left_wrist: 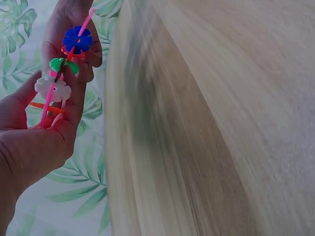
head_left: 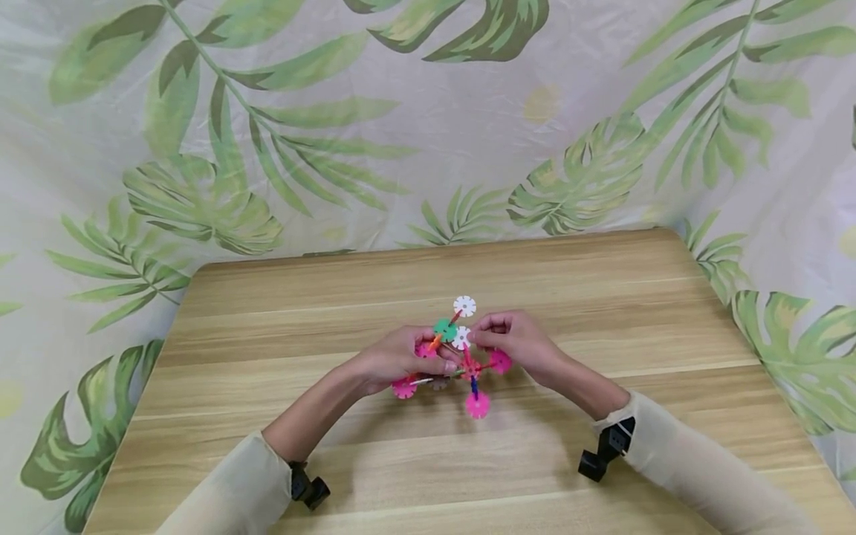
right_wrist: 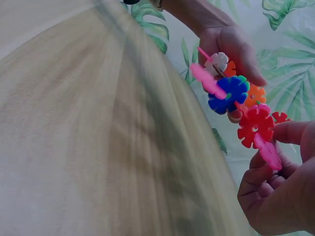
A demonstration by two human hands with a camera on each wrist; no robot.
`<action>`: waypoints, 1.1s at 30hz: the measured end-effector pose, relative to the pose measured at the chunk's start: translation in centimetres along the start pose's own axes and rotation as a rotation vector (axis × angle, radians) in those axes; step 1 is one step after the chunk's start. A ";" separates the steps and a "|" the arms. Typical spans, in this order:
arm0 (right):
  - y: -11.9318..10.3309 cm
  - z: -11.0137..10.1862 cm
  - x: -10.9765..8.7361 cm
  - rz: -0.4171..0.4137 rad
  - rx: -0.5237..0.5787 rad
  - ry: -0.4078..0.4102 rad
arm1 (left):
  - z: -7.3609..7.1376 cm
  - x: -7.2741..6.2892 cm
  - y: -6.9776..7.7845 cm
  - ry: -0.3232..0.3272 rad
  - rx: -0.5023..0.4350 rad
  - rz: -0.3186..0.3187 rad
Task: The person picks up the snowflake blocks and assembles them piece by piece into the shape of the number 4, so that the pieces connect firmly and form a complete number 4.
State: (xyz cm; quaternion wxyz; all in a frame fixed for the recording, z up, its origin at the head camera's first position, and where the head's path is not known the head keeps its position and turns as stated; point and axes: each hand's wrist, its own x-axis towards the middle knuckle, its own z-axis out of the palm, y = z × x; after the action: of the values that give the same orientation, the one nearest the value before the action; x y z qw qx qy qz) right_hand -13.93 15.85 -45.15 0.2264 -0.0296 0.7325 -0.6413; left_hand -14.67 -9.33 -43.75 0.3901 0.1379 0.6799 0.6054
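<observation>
A many-coloured cluster of notched plastic discs, interlocking snowflake discs, hangs between both hands above the table. My left hand grips its left part, thumb lying across the front near the pink discs. With thumb and fingers, my right hand pinches at the right edge of a white disc, beside the green disc. Another white disc sticks up at the top. From the right wrist, a blue disc and a red disc show on the underside. Fingers hide part of the cluster.
The wood-grain table spreads beneath the hands. Behind it and at its sides hangs a leaf-patterned cloth. Black wrist cameras sit at both sleeve cuffs.
</observation>
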 end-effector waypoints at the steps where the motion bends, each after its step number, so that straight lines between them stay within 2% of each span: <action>1: 0.2 0.0 0.0 0.009 0.007 0.000 | -0.1 0.1 -0.1 0.000 0.012 -0.003; 8: 1.2 0.2 0.1 0.000 0.009 -0.003 | -0.6 0.7 -0.7 -0.013 0.075 -0.006; 14: 2.3 0.4 0.5 -0.021 -0.021 0.018 | -0.8 1.2 -1.4 0.003 0.130 0.008; 18: 3.1 0.5 0.9 -0.033 -0.049 0.033 | -0.7 1.5 -1.7 0.035 0.234 0.064; 24: 3.6 0.4 1.1 -0.040 -0.132 0.058 | -0.7 1.8 -2.1 0.135 0.483 0.127; 28: 3.9 0.3 1.3 -0.060 -0.218 0.071 | -0.6 2.4 -2.3 0.194 0.617 0.164; 33: 4.3 0.1 1.7 -0.084 -0.325 0.094 | -0.3 3.0 -2.4 0.256 0.720 0.169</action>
State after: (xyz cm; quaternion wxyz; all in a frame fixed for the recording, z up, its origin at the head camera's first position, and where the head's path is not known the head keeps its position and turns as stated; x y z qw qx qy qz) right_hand -14.33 15.93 -49.71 0.1571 -0.0666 0.8344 -0.5240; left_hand -16.19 -8.11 -47.12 0.1775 0.2451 0.8782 0.3704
